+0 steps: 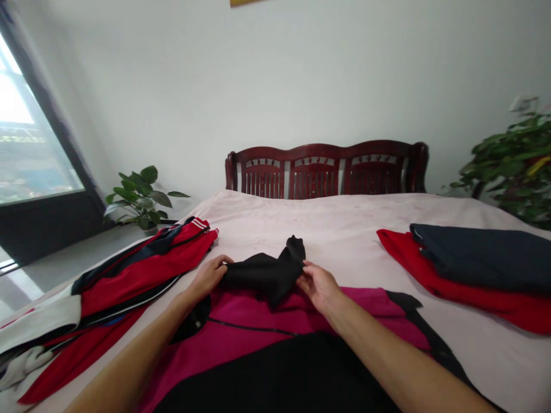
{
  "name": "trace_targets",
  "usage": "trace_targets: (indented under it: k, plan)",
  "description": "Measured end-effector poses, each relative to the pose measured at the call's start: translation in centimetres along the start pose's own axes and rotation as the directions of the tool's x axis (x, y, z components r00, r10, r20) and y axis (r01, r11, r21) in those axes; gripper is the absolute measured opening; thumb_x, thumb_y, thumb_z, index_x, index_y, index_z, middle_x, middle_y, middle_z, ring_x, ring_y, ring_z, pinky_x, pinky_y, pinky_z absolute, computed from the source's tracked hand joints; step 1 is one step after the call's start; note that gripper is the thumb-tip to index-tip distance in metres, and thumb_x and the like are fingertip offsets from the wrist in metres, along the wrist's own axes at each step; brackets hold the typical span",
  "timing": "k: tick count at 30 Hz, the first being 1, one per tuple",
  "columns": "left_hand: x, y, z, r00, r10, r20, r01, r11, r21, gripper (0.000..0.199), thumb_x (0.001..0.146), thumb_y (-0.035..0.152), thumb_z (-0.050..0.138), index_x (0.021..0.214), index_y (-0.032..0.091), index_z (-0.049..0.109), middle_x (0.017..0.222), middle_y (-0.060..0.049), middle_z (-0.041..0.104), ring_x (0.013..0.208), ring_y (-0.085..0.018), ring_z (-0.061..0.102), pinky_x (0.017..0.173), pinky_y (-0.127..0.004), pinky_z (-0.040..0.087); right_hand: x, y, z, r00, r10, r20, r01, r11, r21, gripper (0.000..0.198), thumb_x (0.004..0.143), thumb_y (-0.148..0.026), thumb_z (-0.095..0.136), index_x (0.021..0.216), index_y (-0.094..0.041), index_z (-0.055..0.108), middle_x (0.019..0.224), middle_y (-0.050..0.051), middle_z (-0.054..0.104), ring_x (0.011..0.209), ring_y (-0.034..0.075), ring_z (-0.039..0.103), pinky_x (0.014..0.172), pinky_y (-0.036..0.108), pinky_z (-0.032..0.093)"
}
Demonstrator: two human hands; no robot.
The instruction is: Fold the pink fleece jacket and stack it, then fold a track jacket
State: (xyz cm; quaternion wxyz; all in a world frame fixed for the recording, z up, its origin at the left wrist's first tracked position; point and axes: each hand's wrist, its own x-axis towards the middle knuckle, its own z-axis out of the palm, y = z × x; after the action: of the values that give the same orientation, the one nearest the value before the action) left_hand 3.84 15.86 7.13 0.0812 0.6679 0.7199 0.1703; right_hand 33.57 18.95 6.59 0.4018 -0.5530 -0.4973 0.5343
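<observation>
A magenta and black top (253,330) lies spread on the bed in front of me. Above its far side, a black part of it (267,275), which looks like a sleeve, is raised and bunched between my hands. My left hand (210,275) pinches the left end of this black cloth between thumb and fingers. At its right end, my right hand (317,285) grips the cloth near a short piece that sticks up. Both forearms reach over the top and cover parts of it.
Red, navy and white clothes (142,269) lie in a loose pile on the left. On the right, folded navy cloth (482,258) rests on red cloth (456,292). A pale pink sheet (344,229) covers the bed below a dark wooden headboard (312,172). Potted plants (144,198) flank it.
</observation>
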Motion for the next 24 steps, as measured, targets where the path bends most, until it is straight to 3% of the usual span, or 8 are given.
trace_targets:
  k: [3,5,8,12,15,17,20,24]
  plan:
    - [-1.8,0.4,0.3,0.995,0.002,0.104,-0.014,0.993,0.115,0.03,0.079,0.015,0.052,0.1,0.022,0.071,0.098,-0.006,0.072,0.096,-0.025,0.066,0.088,-0.033,0.047,-3.7,1.6,-0.7,0.989,0.099,0.112,-0.104,0.994,0.035,0.032,0.074,-0.011,0.051,0.105,-0.018,0.055,0.075,0.005,0.067,0.072,0.018,0.071,0.065,0.031,0.06]
    - [-3.2,1.8,0.8,0.999,0.009,0.044,-0.016,0.986,0.167,0.029,0.08,0.015,0.054,0.103,0.021,0.071,0.106,-0.011,0.069,0.104,-0.029,0.063,0.095,-0.041,0.043,-4.8,2.0,-1.5,0.98,0.121,0.155,-0.124,0.992,0.01,0.027,0.072,-0.01,0.052,0.098,-0.016,0.057,0.069,0.004,0.064,0.064,0.018,0.07,0.059,0.032,0.06]
    - [-5.0,5.1,1.7,0.982,0.179,-0.063,-0.164,0.968,0.192,0.029,0.094,0.028,0.046,0.111,0.022,0.07,0.114,-0.013,0.065,0.109,-0.029,0.059,0.1,-0.043,0.04,-3.5,1.3,-2.9,0.992,0.05,0.119,-0.045,0.998,-0.041,0.024,0.078,-0.014,0.05,0.1,-0.018,0.057,0.073,0.002,0.064,0.06,0.014,0.066,0.055,0.026,0.055]
    - [-6.5,10.0,3.4,0.915,0.404,0.014,-0.403,0.91,0.097,0.042,0.093,0.049,0.053,0.123,0.024,0.066,0.109,-0.01,0.066,0.104,-0.027,0.06,0.095,-0.039,0.044,0.5,-0.5,-3.6,0.995,-0.09,0.035,0.095,0.974,-0.206,0.028,0.082,-0.015,0.045,0.107,-0.018,0.056,0.092,0.006,0.067,0.072,0.013,0.067,0.062,0.025,0.053]
    - [-6.9,12.4,5.2,0.88,0.463,0.109,-0.474,0.872,0.119,0.041,0.088,0.038,0.058,0.126,0.025,0.064,0.106,-0.01,0.065,0.101,-0.027,0.059,0.089,-0.039,0.046,2.3,-1.2,-2.8,0.983,-0.181,0.017,0.173,0.906,-0.386,0.031,0.082,-0.021,0.053,0.112,-0.018,0.059,0.107,0.009,0.068,0.098,0.02,0.067,0.082,0.031,0.052]
    - [-7.1,13.3,6.0,0.847,0.506,0.163,-0.526,0.843,0.114,0.036,0.086,0.024,0.054,0.121,0.025,0.065,0.101,-0.009,0.066,0.098,-0.026,0.06,0.086,-0.037,0.046,2.7,-1.3,-1.8,0.974,-0.228,0.012,0.204,0.848,-0.49,0.039,0.08,-0.029,0.06,0.117,-0.018,0.059,0.119,0.012,0.065,0.115,0.025,0.061,0.096,0.036,0.046]
    - [-7.4,13.7,6.5,0.805,0.561,0.192,-0.585,0.804,0.104,0.038,0.084,0.016,0.05,0.118,0.024,0.065,0.099,-0.008,0.066,0.095,-0.025,0.06,0.084,-0.038,0.047,2.7,-1.1,-0.2,0.972,-0.236,-0.002,0.189,0.783,-0.593,0.056,0.071,-0.035,0.072,0.122,-0.016,0.057,0.132,0.019,0.057,0.125,0.035,0.054,0.103,0.047,0.04]
    - [-8.0,13.5,6.2,0.773,0.592,0.226,-0.627,0.769,0.128,0.039,0.084,0.016,0.05,0.119,0.023,0.064,0.099,-0.009,0.066,0.094,-0.027,0.061,0.083,-0.04,0.049,3.5,-1.0,0.7,0.981,-0.181,-0.071,0.102,0.789,-0.606,0.059,0.06,-0.015,0.073,0.117,-0.01,0.06,0.12,0.025,0.063,0.119,0.043,0.059,0.098,0.053,0.043]
